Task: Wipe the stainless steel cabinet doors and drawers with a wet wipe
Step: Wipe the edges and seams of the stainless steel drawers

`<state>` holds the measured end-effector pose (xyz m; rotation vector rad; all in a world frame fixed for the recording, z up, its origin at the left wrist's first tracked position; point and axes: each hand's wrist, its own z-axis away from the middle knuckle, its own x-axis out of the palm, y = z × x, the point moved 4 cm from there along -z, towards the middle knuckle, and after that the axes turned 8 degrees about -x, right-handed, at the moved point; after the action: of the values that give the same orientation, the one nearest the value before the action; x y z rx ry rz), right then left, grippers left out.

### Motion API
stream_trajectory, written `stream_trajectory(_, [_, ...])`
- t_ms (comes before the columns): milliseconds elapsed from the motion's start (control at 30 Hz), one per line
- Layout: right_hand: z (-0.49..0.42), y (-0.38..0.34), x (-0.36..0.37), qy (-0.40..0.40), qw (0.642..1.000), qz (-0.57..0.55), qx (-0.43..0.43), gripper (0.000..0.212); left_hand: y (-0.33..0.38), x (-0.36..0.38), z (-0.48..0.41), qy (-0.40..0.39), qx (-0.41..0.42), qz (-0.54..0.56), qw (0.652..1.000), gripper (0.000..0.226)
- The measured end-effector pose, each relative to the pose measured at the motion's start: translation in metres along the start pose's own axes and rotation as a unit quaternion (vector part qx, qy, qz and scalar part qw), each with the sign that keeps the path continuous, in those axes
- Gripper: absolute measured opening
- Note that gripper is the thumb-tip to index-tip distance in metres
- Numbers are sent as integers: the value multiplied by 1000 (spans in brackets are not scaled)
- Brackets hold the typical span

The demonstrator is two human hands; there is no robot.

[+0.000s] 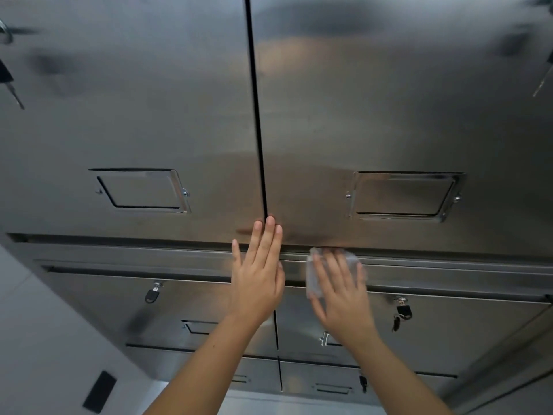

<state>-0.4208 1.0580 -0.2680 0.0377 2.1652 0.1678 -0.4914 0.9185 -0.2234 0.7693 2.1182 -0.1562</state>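
A stainless steel cabinet fills the view, with two tall upper doors, the left door (134, 115) and the right door (404, 100), split by a dark gap. My left hand (258, 271) lies flat with straight fingers against the bottom of that gap. My right hand (341, 292) presses a white wet wipe (314, 277) flat onto the ledge just under the right door. Most of the wipe is hidden by my fingers. Below are lower drawers (449, 333).
Each upper door has a recessed chrome handle, the left handle (143, 190) and the right handle (404, 196). Keys hang in the lower locks, one key (152, 293) at the left and another key (402, 311) at the right. A pale wall (45, 339) stands to the left.
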Motion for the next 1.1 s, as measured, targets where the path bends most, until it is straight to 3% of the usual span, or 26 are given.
stream_trajectory(133, [19, 28, -5, 13, 999, -1, 45, 63, 4, 6, 13, -22, -6, -2, 1000, 60])
stream_trajectory(233, [9, 10, -7, 12, 997, -15, 80, 62, 12, 10, 26, -45, -6, -11, 999, 58])
stream_trajectory(400, [-7, -17, -3, 8, 999, -10, 42, 67, 24, 16, 34, -82, 8, -35, 996, 58])
stream_trajectory(500, [7, 8, -4, -11, 1000, -5, 25, 74, 33, 18, 36, -89, 23, -36, 995, 57])
stream_trajectory(733, [47, 72, -20, 10, 995, 15, 97, 62, 59, 23, 45, -109, 37, -25, 993, 57])
stream_trajectory(933, [24, 30, -16, 22, 994, -20, 106, 63, 82, 14, 30, -67, 48, -3, 997, 57])
stream_trajectory(1100, [42, 64, -19, 16, 998, 17, 66, 59, 108, 10, 10, -39, 84, -19, 995, 57])
